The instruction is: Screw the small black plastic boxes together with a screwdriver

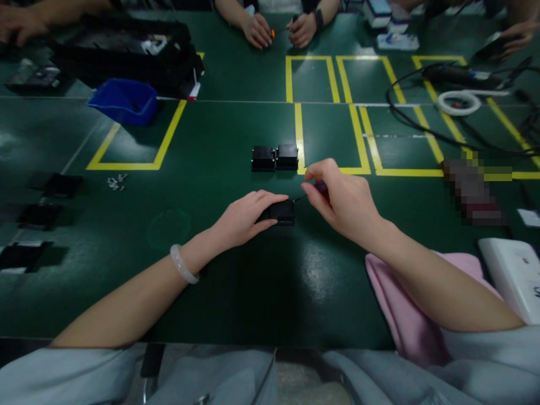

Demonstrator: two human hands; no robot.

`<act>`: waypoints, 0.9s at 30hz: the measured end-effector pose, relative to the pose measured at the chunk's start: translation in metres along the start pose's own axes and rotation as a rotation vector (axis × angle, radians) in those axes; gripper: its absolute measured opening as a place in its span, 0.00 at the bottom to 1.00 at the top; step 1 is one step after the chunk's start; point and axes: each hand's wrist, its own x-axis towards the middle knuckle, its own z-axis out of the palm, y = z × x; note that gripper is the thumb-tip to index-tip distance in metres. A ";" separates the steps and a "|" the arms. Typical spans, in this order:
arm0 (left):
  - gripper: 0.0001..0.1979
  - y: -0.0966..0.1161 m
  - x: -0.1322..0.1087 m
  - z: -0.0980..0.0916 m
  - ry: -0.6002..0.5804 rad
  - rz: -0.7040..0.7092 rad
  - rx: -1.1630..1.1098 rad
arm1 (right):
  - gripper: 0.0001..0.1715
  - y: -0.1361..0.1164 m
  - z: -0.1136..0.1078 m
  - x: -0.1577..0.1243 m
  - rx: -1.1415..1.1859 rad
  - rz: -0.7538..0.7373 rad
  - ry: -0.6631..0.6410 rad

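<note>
My left hand [247,216] lies over a small black box [282,212] on the green table and holds it down, fingers wrapped round its near side. My right hand [341,199] is closed in a pinch on a thin dark tool [312,191] whose tip points at the box's right edge. Two more black boxes [275,158] stand side by side just beyond, untouched.
A blue bin [122,101] and a black tray [126,50] sit at the far left, small screws [116,182] nearer. Black parts [40,216] line the left edge. Cables and a white ring [458,102] lie far right. Another person's hands [278,29] work across the table. A pink cloth [400,304] lies under my right arm.
</note>
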 end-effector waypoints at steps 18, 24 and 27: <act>0.24 -0.002 -0.002 0.005 0.057 0.029 -0.099 | 0.11 0.001 -0.003 -0.001 0.027 -0.021 0.027; 0.24 -0.002 -0.001 0.006 0.059 0.038 -0.096 | 0.14 0.000 -0.007 -0.001 -0.029 -0.022 -0.023; 0.24 -0.002 -0.001 0.007 0.061 0.041 -0.105 | 0.12 -0.001 -0.006 -0.002 -0.038 -0.037 -0.006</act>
